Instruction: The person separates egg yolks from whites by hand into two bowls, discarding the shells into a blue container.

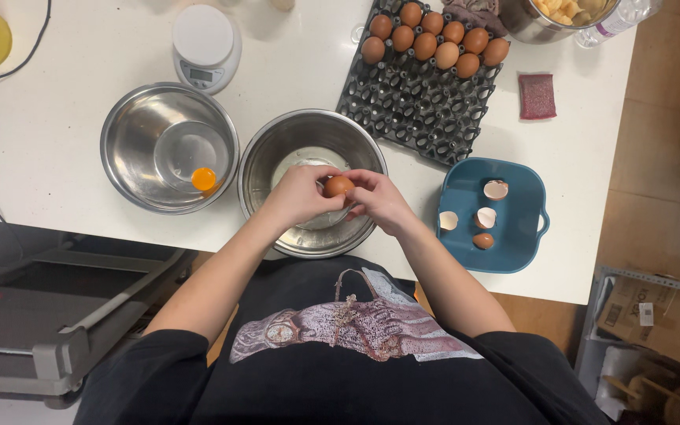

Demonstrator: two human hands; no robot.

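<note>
Holding a brown egg [338, 186] between them, the left hand [297, 195] and right hand [382, 201] close their fingers around it over a steel bowl [277, 153] on the white worktop [41, 134]. Beside it, another bowl [131, 130] holds a yolk [204, 179]; a blue tray [517, 236] holds shells [485, 218].

The person wears a black short-sleeved T-shirt [340, 370] with a pale pinkish figure print across the chest.
</note>
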